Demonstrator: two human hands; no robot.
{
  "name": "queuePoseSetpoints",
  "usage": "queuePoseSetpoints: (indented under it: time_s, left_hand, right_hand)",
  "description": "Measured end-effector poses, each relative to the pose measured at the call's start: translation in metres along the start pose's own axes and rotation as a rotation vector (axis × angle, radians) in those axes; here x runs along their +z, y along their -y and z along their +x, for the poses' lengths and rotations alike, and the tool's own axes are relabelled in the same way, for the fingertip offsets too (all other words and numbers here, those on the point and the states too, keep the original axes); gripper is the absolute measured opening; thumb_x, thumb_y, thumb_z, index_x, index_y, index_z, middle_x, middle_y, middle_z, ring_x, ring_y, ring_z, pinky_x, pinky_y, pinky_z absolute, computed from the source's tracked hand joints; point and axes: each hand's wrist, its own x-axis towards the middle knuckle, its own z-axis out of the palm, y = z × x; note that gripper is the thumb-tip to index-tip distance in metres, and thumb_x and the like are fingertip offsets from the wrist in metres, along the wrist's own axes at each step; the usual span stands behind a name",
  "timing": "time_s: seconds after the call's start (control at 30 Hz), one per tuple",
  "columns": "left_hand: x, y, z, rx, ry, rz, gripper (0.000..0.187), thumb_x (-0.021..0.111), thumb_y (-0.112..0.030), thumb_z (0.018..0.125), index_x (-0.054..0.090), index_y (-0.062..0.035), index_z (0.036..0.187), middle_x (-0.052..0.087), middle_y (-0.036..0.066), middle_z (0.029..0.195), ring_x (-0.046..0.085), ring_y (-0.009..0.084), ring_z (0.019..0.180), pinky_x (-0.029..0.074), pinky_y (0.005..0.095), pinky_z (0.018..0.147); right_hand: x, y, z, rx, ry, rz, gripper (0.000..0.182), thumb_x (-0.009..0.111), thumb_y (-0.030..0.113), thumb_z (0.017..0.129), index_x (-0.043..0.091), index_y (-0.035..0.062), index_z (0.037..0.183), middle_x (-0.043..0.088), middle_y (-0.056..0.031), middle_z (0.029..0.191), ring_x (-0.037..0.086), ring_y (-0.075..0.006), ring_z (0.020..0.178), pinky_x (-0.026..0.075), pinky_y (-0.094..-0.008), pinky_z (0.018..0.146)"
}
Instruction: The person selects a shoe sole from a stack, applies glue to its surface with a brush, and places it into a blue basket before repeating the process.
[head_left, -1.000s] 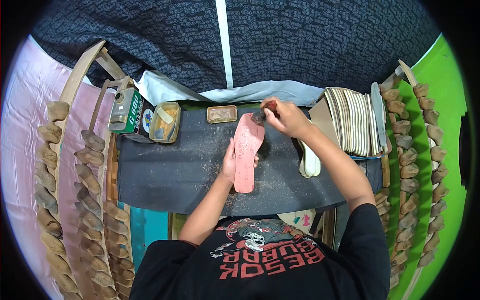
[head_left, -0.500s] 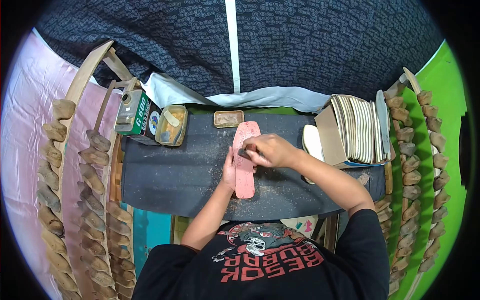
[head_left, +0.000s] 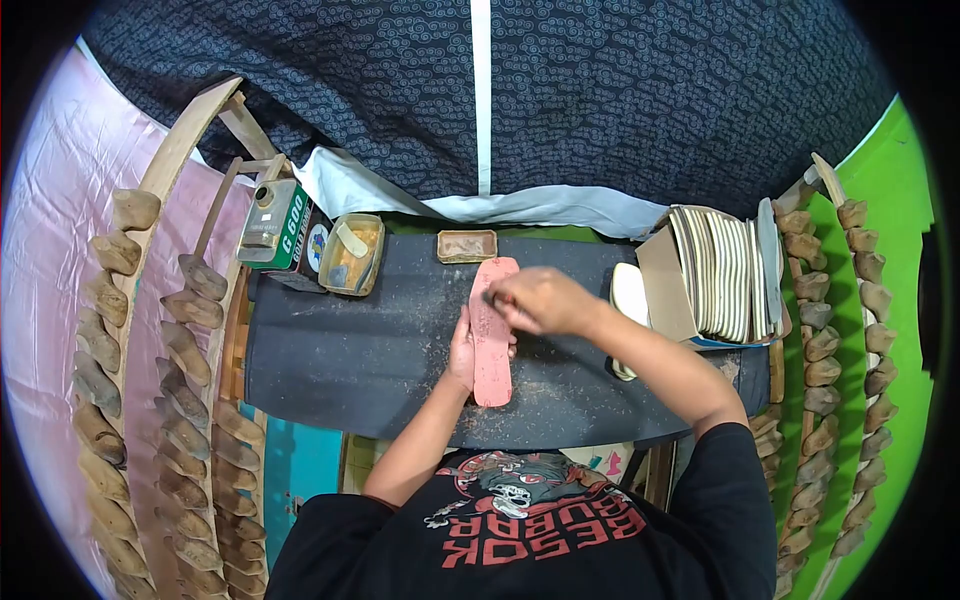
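A pink shoe insole [head_left: 492, 375] stands lengthwise over the middle of the table, with dark specks across its upper face. My left hand [head_left: 461, 355] grips it from the left and underneath, and its fingertips show at the right edge. Over the upper half of the insole, my right hand [head_left: 548, 300] pinches a small dark block [head_left: 489, 297]. The block is against or just above the pink surface; its exact kind is too small to make out. Crumbs lie on the dark tabletop [head_left: 330, 345] around the insole.
At the back left stand a green G 600 can [head_left: 275, 228] and a yellowish tub [head_left: 352, 254] with a spatula. A shallow tray [head_left: 466, 246] sits behind the insole. Right, a box [head_left: 670, 283] holds stacked soles beside a pale sole [head_left: 629, 296]. Racks of wooden lasts [head_left: 184, 350] flank both sides.
The camera view has shifted slightly, so the scene sits a little lower. My right hand stays over the upper insole with the dark block, while the left keeps its hold.
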Motion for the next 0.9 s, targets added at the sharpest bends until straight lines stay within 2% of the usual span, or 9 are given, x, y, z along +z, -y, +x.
queuePoseSetpoints:
  time_s: [0.03,0.1,0.13,0.23,0.3,0.4,0.5,0.63,0.9]
  left_hand:
    - [0.012,-0.002,0.0,0.002,0.0,-0.002,0.069,0.036,-0.067,0.101,0.06,-0.0078,0.127,0.071,0.01,0.099,0.07,0.0251,0.08,0.058,0.0383,0.067]
    - [0.032,-0.005,0.001,0.073,-0.325,-0.162,0.071,0.036,-0.069,0.1,0.058,-0.0082,0.13,0.07,0.009,0.107,0.07,0.0241,0.082,0.059,0.0382,0.067]
    - [0.01,-0.01,-0.003,0.069,-0.157,0.074,0.071,0.036,-0.068,0.1,0.056,-0.0085,0.132,0.068,0.008,0.114,0.069,0.0229,0.084,0.059,0.038,0.067]
    - [-0.003,-0.012,-0.008,0.062,-0.069,0.014,0.07,0.037,-0.067,0.101,0.057,-0.0088,0.132,0.069,0.009,0.11,0.07,0.0226,0.083,0.059,0.0378,0.066]
    - [-0.022,-0.011,-0.009,0.062,-0.08,0.008,0.069,0.037,-0.067,0.101,0.057,-0.0088,0.132,0.071,0.01,0.106,0.07,0.0236,0.081,0.059,0.0381,0.067]
    - [-0.024,-0.017,-0.019,0.116,-0.213,0.043,0.062,0.032,-0.056,0.103,0.059,-0.0077,0.13,0.071,0.012,0.104,0.069,0.0264,0.079,0.059,0.0408,0.069]
    - [-0.028,-0.023,-0.035,0.153,-0.252,-0.004,0.058,0.03,-0.049,0.102,0.058,-0.0068,0.131,0.071,0.013,0.104,0.069,0.0281,0.082,0.059,0.0428,0.07]
    - [-0.052,-0.031,-0.055,0.187,-0.225,0.057,0.059,0.028,-0.046,0.101,0.057,-0.0062,0.133,0.071,0.014,0.107,0.069,0.029,0.085,0.058,0.044,0.072]
    - [-0.062,-0.043,-0.058,0.22,-0.241,-0.02,0.059,0.03,-0.047,0.1,0.057,-0.0072,0.133,0.07,0.014,0.111,0.068,0.0298,0.086,0.058,0.0459,0.073]
  right_hand:
    - [0.007,0.01,-0.001,0.019,0.044,0.068,0.023,0.065,0.013,0.087,0.06,0.0048,0.108,0.067,-0.0135,0.081,0.069,-0.0327,0.073,0.056,-0.0433,0.068]
    - [0.013,0.018,0.002,0.003,0.026,0.108,0.022,0.064,0.014,0.089,0.06,0.0036,0.108,0.067,-0.0147,0.081,0.069,-0.0341,0.073,0.056,-0.0444,0.069]
    - [0.015,0.016,0.004,0.05,0.014,0.116,0.022,0.063,0.018,0.091,0.059,0.0032,0.107,0.067,-0.0169,0.079,0.068,-0.0368,0.073,0.056,-0.0463,0.068]
    - [0.012,0.0,0.016,0.355,-0.006,0.157,0.022,0.058,0.024,0.099,0.058,0.002,0.101,0.067,-0.0227,0.079,0.068,-0.0421,0.073,0.055,-0.0475,0.065]
    - [0.014,-0.024,0.026,0.43,-0.103,0.312,0.023,0.056,0.023,0.101,0.058,0.0006,0.103,0.067,-0.0198,0.078,0.069,-0.0353,0.069,0.054,-0.0426,0.065]
    - [0.022,-0.06,0.036,0.595,-0.17,0.475,0.022,0.055,0.02,0.103,0.057,-0.0018,0.107,0.065,-0.0116,0.077,0.061,-0.0157,0.068,0.05,-0.033,0.066]
    - [0.037,-0.099,0.039,0.594,-0.236,0.287,0.024,0.056,0.022,0.102,0.058,-0.0018,0.103,0.063,-0.0134,0.074,0.061,-0.0195,0.065,0.048,-0.0366,0.063]
    - [0.043,-0.123,0.042,0.565,-0.154,0.123,0.025,0.054,0.022,0.101,0.055,-0.0033,0.1,0.064,-0.0261,0.081,0.063,-0.0436,0.075,0.048,-0.0469,0.069]
    - [0.07,-0.132,0.054,0.533,0.009,0.051,0.025,0.053,0.023,0.102,0.057,-0.0024,0.102,0.066,-0.0287,0.095,0.063,-0.0473,0.093,0.048,-0.0519,0.08]
